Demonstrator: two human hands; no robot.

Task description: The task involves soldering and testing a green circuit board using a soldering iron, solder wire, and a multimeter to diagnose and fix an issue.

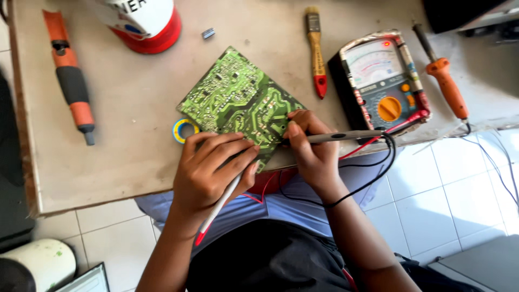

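The green circuit board point(238, 105) is lying solder side up at the near edge of the worktable point(124, 162), and both probes are already set on it. The red-tipped probe point(219, 208) is gripped pen-style in the curled fingers of the left hand point(213, 170); the grey probe point(343, 136) is pinched by the right hand point(313, 151), its tip pressed to the board's lower corner. Leads are plugged into the analogue meter point(378, 84), whose lamp is lit. So probing looks under way; how many points remain cannot be told. The soldering iron point(446, 86), brush point(316, 51) and screwdriver point(70, 75) are left untouched.
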